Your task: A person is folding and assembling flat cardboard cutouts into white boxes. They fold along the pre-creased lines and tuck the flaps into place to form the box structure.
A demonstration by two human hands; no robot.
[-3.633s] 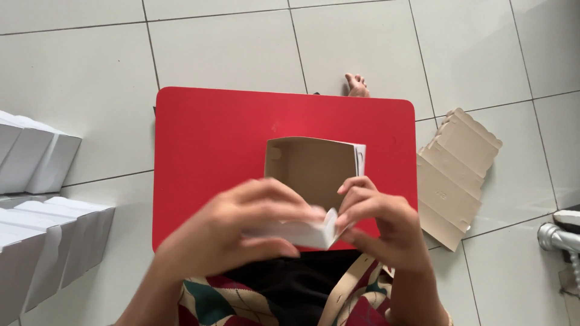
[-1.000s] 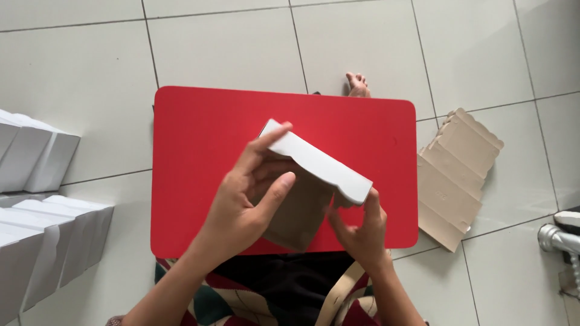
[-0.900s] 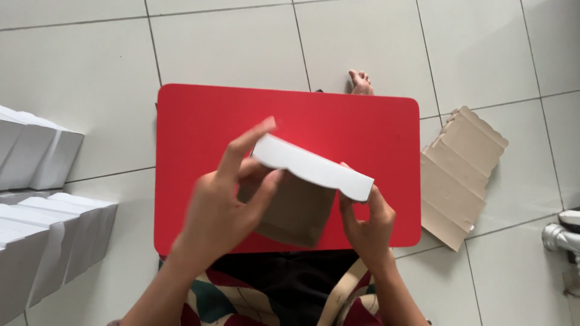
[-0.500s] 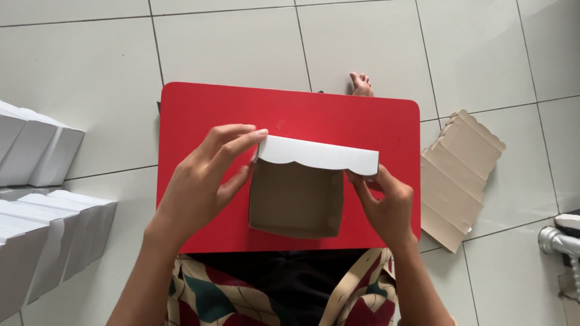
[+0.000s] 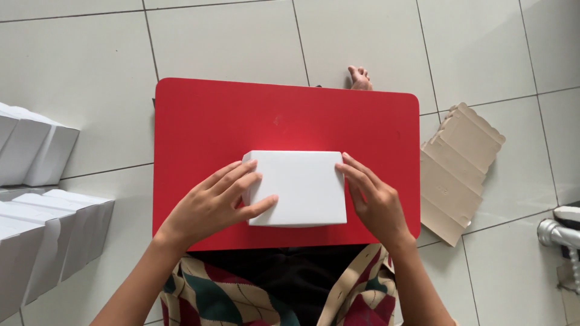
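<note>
A closed white rectangular cardboard box (image 5: 297,187) sits flat on the small red rectangular table (image 5: 205,121), a little toward the near edge and roughly centred left to right, its plain white top face up to the camera. The left hand (image 5: 211,205) lies on the box's left end: the fingers (image 5: 238,178) are spread and stretched out across the top left corner, the thumb reaching along the near left part of the top face, flat on the card rather than curled round it. The right hand (image 5: 374,202) is at the box's right end, fingers straight and close together, pressed along the right edge with the fingertips up by the far right corner; the palm rests on the red tabletop just beside the box. So both hands are open and flat, bracketing the box from either side, neither one closed in a grip. On the pale tiled floor (image 5: 241,36) to the right of the table lies a flat brown cardboard blank with scalloped edges (image 5: 459,163), close beside the table's right edge. On the left, well apart from the table, stand rows of folded white boxes (image 5: 36,181), some stacked near the picture's edge. A bare foot (image 5: 360,77) shows just past the table's far edge, and patterned cloth in red, green and cream (image 5: 241,296) covers the lap below
</note>
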